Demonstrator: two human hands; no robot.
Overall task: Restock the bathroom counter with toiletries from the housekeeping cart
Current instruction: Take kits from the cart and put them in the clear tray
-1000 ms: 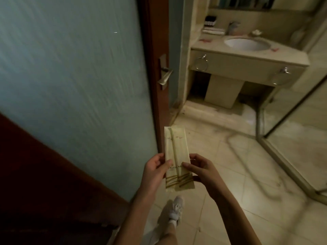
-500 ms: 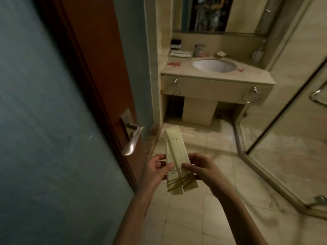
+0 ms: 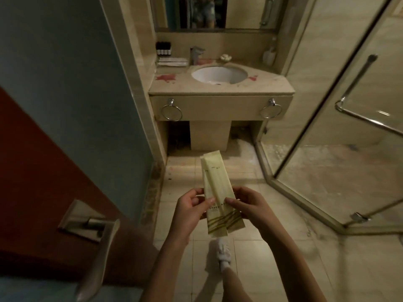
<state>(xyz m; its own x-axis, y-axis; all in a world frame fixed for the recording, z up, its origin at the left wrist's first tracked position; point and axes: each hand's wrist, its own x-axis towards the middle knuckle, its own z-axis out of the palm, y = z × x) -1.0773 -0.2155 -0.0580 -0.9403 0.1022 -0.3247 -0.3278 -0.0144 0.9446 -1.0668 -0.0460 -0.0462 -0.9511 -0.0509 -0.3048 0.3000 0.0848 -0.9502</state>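
Observation:
Two long cream toiletry packets (image 3: 216,184) with olive stripes at the bottom are fanned slightly apart in front of me. My left hand (image 3: 189,209) pinches them from the left with thumb on the front. My right hand (image 3: 244,205) pinches them from the right near the printed label. Ahead stands the beige bathroom counter (image 3: 272,83) with a white oval sink (image 3: 219,74). Small dark bottles (image 3: 164,48) and flat white packets (image 3: 172,61) sit at the counter's back left corner.
The open wooden door with its lever handle (image 3: 96,247) is close on my left. A glass shower enclosure (image 3: 340,118) with a metal bar fills the right. A faucet (image 3: 196,55), soap dish (image 3: 226,57) and a bottle (image 3: 269,56) stand behind the sink. Tiled floor (image 3: 218,173) runs to the counter.
I have walked through the doorway into the bathroom; the counter is nearer and more centred. The two packets have fanned apart a little between my hands.

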